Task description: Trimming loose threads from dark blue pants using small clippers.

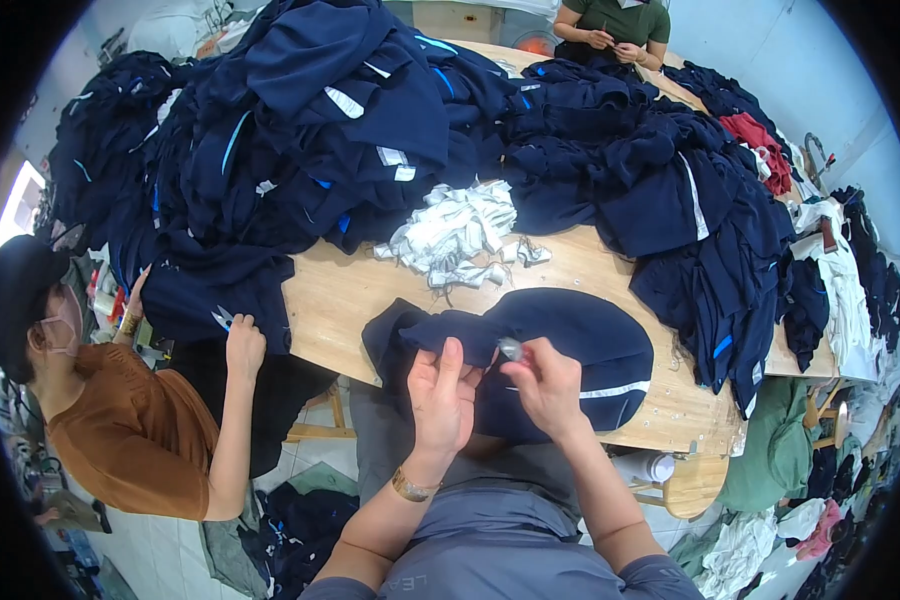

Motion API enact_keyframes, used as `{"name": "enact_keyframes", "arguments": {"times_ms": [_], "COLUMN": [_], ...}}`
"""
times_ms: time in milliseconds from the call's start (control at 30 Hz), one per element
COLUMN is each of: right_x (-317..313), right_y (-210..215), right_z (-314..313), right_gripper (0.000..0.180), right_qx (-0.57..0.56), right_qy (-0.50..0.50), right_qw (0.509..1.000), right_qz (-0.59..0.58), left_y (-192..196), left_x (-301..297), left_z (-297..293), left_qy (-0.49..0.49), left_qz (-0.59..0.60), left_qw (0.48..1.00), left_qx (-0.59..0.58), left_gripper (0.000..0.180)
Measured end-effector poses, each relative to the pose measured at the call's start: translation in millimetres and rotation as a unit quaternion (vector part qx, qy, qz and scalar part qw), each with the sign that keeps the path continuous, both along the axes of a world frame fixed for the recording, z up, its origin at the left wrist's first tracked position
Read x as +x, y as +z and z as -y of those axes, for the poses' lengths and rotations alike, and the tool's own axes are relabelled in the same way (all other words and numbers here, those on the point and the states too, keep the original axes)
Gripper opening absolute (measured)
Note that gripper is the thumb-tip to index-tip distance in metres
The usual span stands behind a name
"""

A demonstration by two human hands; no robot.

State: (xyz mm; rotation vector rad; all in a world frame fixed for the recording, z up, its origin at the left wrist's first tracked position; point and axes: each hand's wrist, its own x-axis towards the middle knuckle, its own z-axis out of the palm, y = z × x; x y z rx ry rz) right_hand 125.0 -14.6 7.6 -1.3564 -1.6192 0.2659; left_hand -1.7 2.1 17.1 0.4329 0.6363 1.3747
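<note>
A navy garment (570, 325) with a white stripe lies on the table edge in front of me, partly over my lap. My left hand (440, 398) is closed at its near edge, the thumb up and a fold of the cloth pinched by the fingers. Close to its right, my right hand (548, 385) is closed round a small tool with a shiny grey rounded end (511, 349). Most of that tool is hidden in the fist, so its exact kind does not show. Its grey end is right by the cloth at my left fingertips.
White fabric scraps (460, 230) are heaped beyond the garment. Large piles of navy garments (320, 130) cover the table's far side and right. At left, a person in brown (135, 425) holds blue-handled snips (222, 318) over navy cloth. Another person in green (620, 25) works across the table.
</note>
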Motion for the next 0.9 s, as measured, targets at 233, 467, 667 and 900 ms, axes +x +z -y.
{"name": "enact_keyframes", "arguments": {"times_ms": [233,467,667,900], "right_x": [-17.7,-14.1,-17.5,-13.9], "right_y": [13.1,13.8,20.2,2.3], "right_z": [5.8,12.7,1.7,-8.7], "right_gripper": [0.032,0.010,0.011,0.028], "right_qx": [-0.124,-0.111,-0.076,0.083], "right_qy": [0.038,0.140,0.039,0.065], "right_qw": [0.967,0.956,0.972,0.994], "right_qz": [-0.220,-0.233,-0.217,-0.040], "left_y": [-7.8,-11.6,-21.8,-28.0], "left_x": [-3.7,-3.6,-6.7,-7.2], "left_z": [2.2,0.5,5.0,10.2], "left_qy": [-0.041,-0.023,-0.043,0.020], "left_qz": [0.015,0.057,0.039,-0.233], "left_qw": [0.999,0.998,0.997,0.963], "left_qx": [0.014,0.014,0.041,0.132], "left_gripper": [0.021,0.013,0.012,0.013]}}
